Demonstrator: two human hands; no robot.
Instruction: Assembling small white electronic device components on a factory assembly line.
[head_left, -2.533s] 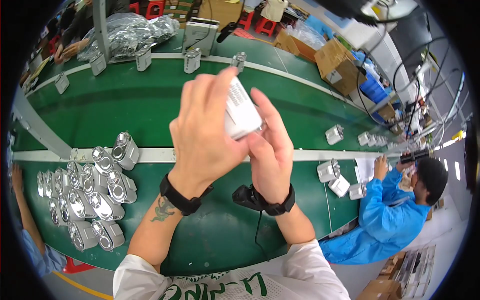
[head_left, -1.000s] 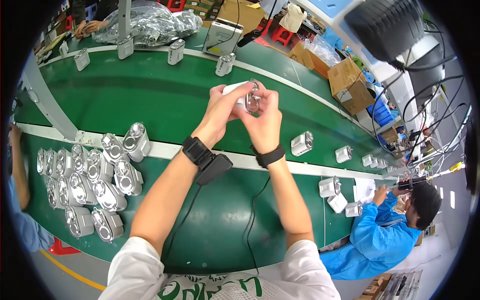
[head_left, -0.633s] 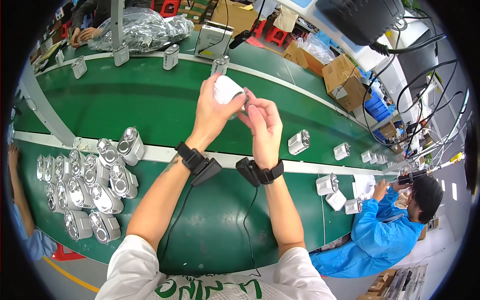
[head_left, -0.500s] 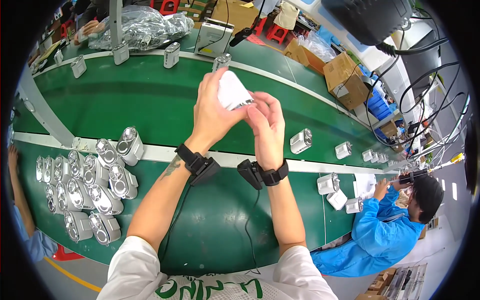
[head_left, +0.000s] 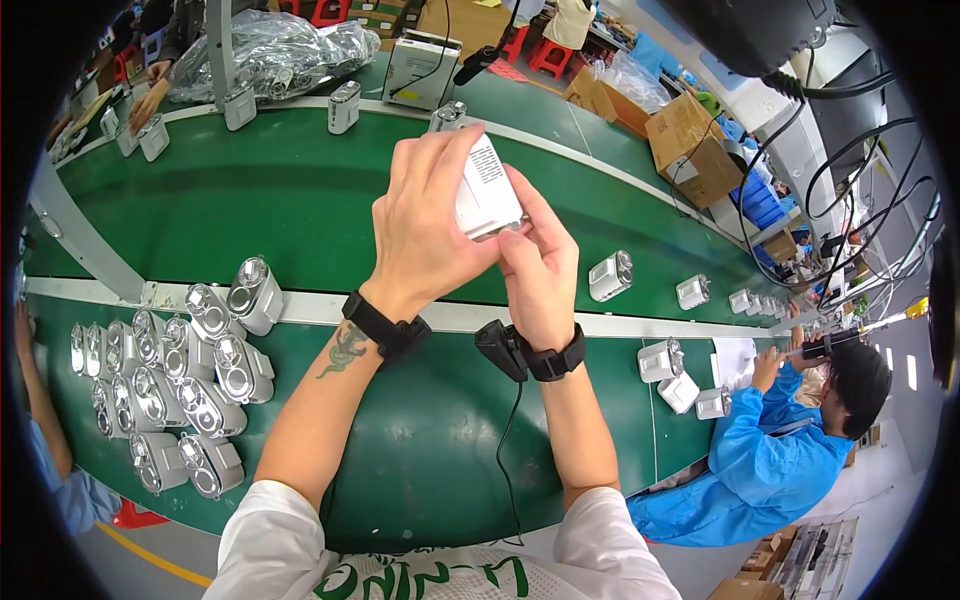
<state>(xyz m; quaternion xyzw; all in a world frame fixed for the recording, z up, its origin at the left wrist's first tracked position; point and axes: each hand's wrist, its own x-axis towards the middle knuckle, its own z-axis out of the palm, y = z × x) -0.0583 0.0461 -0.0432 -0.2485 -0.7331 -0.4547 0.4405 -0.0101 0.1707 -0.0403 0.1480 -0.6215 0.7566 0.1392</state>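
Note:
Between my two hands, above the green conveyor belt [head_left: 300,190], is a white box-shaped plastic housing [head_left: 490,190] with a block of dark print on the face toward me. My left hand [head_left: 420,220] wraps its left side and top. My right hand [head_left: 540,250] grips its lower right corner, thumb at the bottom edge. Both wrists wear black straps with small black modules. A similar unit [head_left: 449,115] with a clear end stands just beyond my left fingers. To the right on the belt lies another white unit [head_left: 610,276].
Several white units with silver round-lensed faces [head_left: 215,405] stand grouped on the bench at left. At right, a person in a blue smock [head_left: 760,450] works beside a few units [head_left: 677,392]. A metal post [head_left: 90,235] rises at left; black cables [head_left: 850,190] hang upper right.
The housing has been turned in my hands, bringing its printed face into view. My left hand has rolled over, its back now showing. At far left, another person's hand has reached a unit.

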